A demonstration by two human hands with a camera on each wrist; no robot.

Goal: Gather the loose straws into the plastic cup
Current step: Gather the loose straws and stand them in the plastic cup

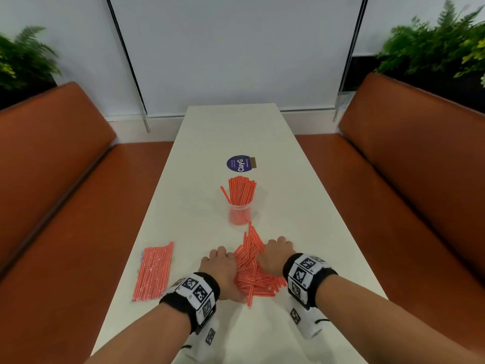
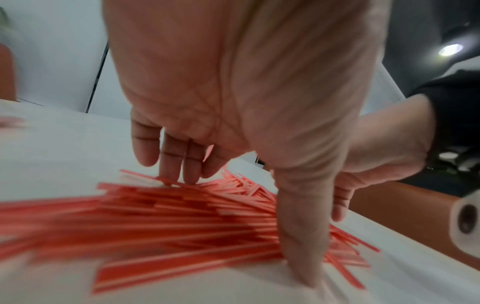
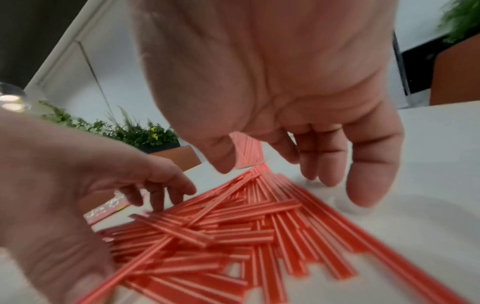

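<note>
**Both hands corralling the straw heap, near end of table**

Loose straws (image 1: 252,269) lie in a crossed, fanned heap on the white table (image 1: 301,206), near edge, with its far tip almost reaching the plastic cup (image 1: 240,212). The cup stands upright just beyond, already well stocked with straws. A sealed straw packet (image 1: 153,271) lies flat to the left, apart from the heap.

Left hand (image 1: 219,269) sits on the heap's left flank, right hand (image 1: 275,256) on its right flank. Both are spread, fingers relaxed and pointing down, fingertips (image 2: 191,174) touching straws or table; nothing is clamped yet.

Judgement: the step is raking the heap into one bundle. To do it well, the hands should sweep inward with palms as walls, turn the crossed straws parallel before closing on them, and keep fingertips low so none slip under. A modest bundle seems wise, since the cup looks crowded and light enough to tip.
</note>
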